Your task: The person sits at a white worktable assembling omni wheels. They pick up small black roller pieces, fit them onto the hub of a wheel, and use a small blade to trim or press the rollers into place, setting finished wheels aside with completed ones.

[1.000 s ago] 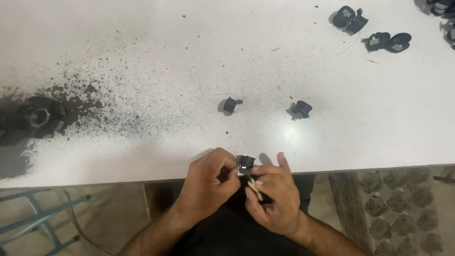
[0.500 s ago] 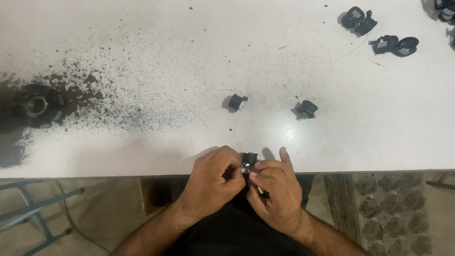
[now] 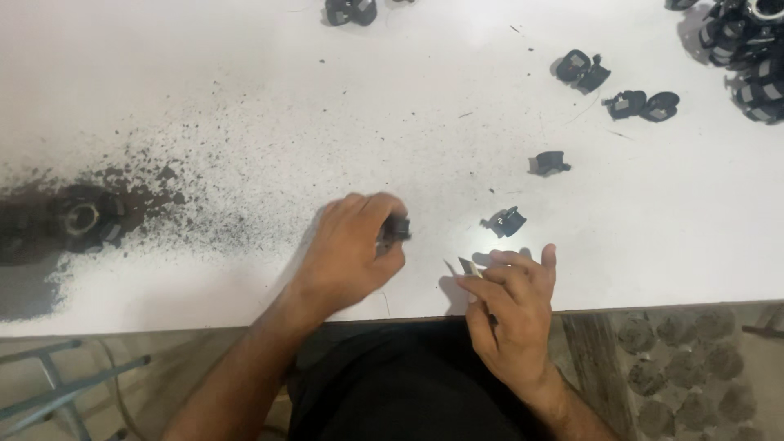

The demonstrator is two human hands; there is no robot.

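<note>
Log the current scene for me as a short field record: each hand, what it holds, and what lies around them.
left hand: over the white table, gripping a small black part
right hand: at the table's near edge, holding a thin blade-like tool
nearest loose parts: two small black pieces beyond the right hand
far right: pile of black parts
left side: dark powder around a black ring-shaped part

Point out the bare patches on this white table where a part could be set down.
Bare patch: the middle of the table, between the dark dust on the left and the loose black parts on the right. Also the near right corner beyond the right hand. Crowded: the far right pile.
</note>
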